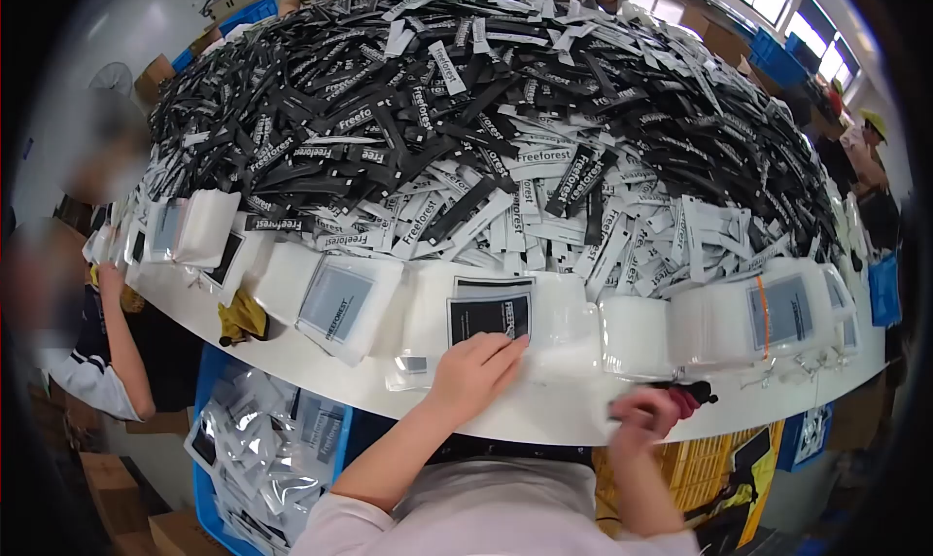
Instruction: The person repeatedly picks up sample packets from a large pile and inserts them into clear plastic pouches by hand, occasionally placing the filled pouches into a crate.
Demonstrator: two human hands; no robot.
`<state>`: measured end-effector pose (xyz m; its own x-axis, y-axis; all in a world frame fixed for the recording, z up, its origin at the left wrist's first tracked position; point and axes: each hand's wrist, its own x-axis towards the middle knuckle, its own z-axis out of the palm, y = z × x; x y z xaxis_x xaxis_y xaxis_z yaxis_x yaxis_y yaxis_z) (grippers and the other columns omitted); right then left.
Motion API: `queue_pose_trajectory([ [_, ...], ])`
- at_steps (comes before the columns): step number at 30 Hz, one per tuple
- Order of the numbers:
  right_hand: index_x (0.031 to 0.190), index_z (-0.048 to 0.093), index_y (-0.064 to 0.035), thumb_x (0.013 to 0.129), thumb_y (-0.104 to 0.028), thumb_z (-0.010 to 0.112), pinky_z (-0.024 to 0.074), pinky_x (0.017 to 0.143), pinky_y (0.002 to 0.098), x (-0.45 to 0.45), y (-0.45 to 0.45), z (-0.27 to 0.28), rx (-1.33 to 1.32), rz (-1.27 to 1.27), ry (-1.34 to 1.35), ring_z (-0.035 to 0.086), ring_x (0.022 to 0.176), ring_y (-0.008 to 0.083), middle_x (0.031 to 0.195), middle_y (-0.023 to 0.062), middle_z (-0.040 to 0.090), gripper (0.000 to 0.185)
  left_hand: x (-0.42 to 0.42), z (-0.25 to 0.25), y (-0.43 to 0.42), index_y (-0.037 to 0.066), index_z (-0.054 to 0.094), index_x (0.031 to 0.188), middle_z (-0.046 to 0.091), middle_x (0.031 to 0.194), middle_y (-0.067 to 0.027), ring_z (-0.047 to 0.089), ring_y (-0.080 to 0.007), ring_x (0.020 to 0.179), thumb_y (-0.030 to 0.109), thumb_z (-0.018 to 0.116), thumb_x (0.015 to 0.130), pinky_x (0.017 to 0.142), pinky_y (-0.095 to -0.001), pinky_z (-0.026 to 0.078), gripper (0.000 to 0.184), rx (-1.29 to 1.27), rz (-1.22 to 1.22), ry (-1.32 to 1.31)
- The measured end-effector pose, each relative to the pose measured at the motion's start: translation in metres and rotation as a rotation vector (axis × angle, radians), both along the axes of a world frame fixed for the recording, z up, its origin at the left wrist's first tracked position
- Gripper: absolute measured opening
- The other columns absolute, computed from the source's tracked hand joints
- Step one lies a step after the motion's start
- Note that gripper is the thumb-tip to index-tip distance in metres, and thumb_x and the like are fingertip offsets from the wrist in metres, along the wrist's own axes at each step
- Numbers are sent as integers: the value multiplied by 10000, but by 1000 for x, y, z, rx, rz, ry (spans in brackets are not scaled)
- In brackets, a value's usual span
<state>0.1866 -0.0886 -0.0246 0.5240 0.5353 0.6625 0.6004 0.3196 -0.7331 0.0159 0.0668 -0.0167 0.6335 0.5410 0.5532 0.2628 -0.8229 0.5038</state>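
My left hand (476,373) lies palm down, its fingers stretched over the lower edge of a black Freeforest card (478,315) in a clear plastic bag. Under that bag is a stack of clear bags (573,337) on the white table (369,381). At the table's front edge, my right hand (649,415) is blurred, with its fingers curled in. Something small and dark shows at its fingertips, too unclear to name. Close beside it lies a dark red and black bundle (692,398), like cloth.
A heap of black and white Freeforest sachets (428,138) covers the table behind the bag stacks. More bag stacks (345,303) line the front edge. A blue bin (204,459) of filled bags and a yellow crate (671,469) stand below. Another person's arm (126,347) is at left.
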Motion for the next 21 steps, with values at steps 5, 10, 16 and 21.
queue_pose_trajectory([
  [5,773,395,-62,914,-213,453,367,467,212,-16,-16,-15,-74,-100,437,399,493,80,610,-11,411,215,-3,17,-16,68,587,1082,530,748,-63,536,-232,632,-2,651,616,554,-318,461,475,-77,-93,-58],
  [10,657,322,-128,931,-297,414,174,313,209,-3,-15,-7,-271,31,854,290,359,64,535,-31,281,335,-10,19,-36,41,516,1166,469,745,-60,506,-218,653,50,575,668,559,-320,435,502,-48,-152,-31],
  [16,994,442,-14,787,-49,603,399,469,208,-23,3,8,-514,171,850,492,539,109,822,57,511,264,-20,13,-71,38,553,1115,511,773,-27,522,-148,669,56,525,686,555,-247,407,430,145,-204,107],
  [21,992,534,24,736,-9,662,424,636,207,-45,-1,17,-643,335,601,531,700,82,791,33,581,288,-32,24,-67,73,323,1320,251,1358,-186,311,-400,1177,421,727,560,1002,-561,194,928,-8,-44,8],
])
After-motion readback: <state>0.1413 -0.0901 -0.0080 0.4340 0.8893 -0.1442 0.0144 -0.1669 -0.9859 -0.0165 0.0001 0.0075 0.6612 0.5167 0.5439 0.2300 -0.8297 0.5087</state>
